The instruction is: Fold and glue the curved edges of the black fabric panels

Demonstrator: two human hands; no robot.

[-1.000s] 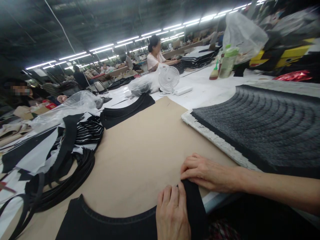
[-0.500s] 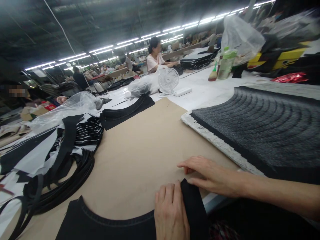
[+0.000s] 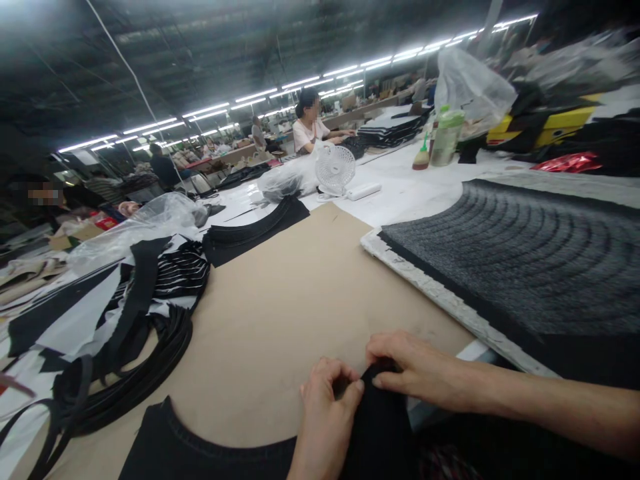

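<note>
A black fabric panel with a curved, folded-looking edge lies along the near side of the tan work surface. My left hand is closed at the panel's upper edge, its thumb and fingertips pinching the black material. Just to the right, my right hand grips the same panel near its top corner, thumb below and fingers curled over it. The two hands almost meet, and the material between them is partly hidden by the fingers.
At right, a pale board carries overlapping grey-black pieces. Left lie black strips and striped stacked pieces. Farther back are a curved black piece, a white fan, a green-lidded bottle and a seated co-worker.
My left hand has gone from lying flat on the panel to pinching its edge. My right hand has closed its fingers over the corner and come slightly lower. The view has shifted slightly.
</note>
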